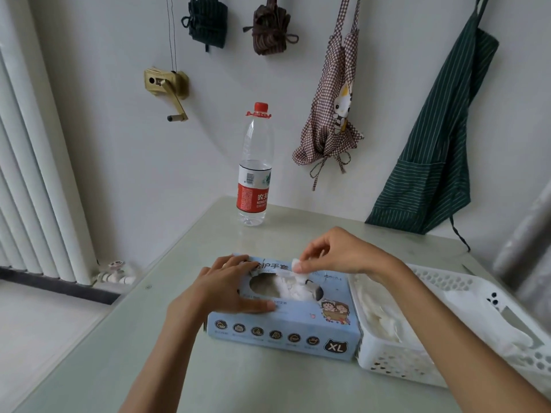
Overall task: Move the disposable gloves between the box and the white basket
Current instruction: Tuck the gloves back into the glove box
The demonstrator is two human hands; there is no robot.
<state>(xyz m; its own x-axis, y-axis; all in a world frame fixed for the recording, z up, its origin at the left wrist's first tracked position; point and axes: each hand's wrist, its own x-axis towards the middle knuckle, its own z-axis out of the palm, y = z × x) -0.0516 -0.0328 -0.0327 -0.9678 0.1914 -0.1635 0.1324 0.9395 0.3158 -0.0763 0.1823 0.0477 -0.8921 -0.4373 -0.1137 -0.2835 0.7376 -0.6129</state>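
A person's left hand (229,286) lay spread on the blue glove box (283,320) to steady it while right-hand fingers (301,265) pinched a disposable glove (295,281) at its opening, the white basket (447,332) touching its right.

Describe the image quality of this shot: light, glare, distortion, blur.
Head view: soft, even daylight with faint shadows; a pale sheen on the table beyond the box; wide-angle bending of the radiator at the left edge; the basket and right margin look smeared; the right hand is slightly soft.
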